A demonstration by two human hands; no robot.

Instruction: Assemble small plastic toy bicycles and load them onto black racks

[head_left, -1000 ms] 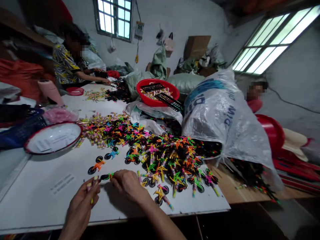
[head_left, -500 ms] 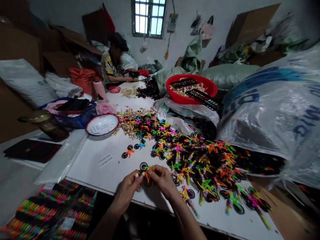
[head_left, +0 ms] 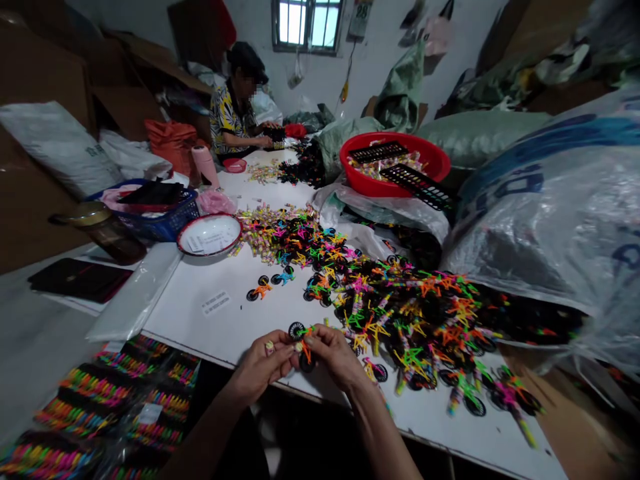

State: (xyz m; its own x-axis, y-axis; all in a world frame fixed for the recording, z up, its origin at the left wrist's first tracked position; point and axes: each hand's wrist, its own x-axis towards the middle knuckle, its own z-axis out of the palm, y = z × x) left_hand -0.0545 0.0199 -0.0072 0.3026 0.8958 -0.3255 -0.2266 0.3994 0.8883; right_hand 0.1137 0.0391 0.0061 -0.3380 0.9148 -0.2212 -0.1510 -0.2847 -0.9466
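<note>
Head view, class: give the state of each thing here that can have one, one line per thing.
Toy bicycle, held between both hands
Left hand, closed on bicycle
Right hand, closed on bicycle
Plastic sack, on its side, mouth open
Red basin, upright, holding black racks

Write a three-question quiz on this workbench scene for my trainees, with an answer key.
1. True or false: the left hand and the right hand are both on the same toy bicycle.
2. What holds the black plastic racks? A) the red plastic basin B) the blue basket C) the white plate
3. Fill the gap: on the white table, the loose bicycle beside the blue-framed bicycle has a ____ frame.

Key: 1 true; 2 A; 3 orange.
</note>
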